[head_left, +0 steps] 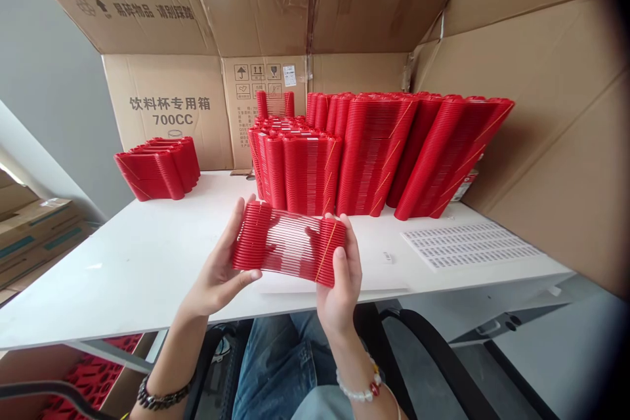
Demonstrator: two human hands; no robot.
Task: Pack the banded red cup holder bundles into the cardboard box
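Observation:
Between both hands, just above the white table's near edge, is a bundle of thin red plastic pieces (253, 236). The pieces are stacked in layers, with wide rounded ends and a narrow middle that light shows through. My left hand (216, 275) grips its left end, thumb along the lower edge and fingers behind. At the right end, my right hand (343, 279) holds it with the thumb in front and the fingers around the far side. A thin yellow band runs slantwise across that right end. Just behind stand taller red stacks (308, 174), banded the same way.
A few shorter red stacks (152, 174) sit at the table's left. On the right lies a sheet of small printed labels (472, 244), with one loose label (388, 257) nearby. Open cardboard (167, 79) walls off the back and right. Below left, a box holds red pieces (93, 374).

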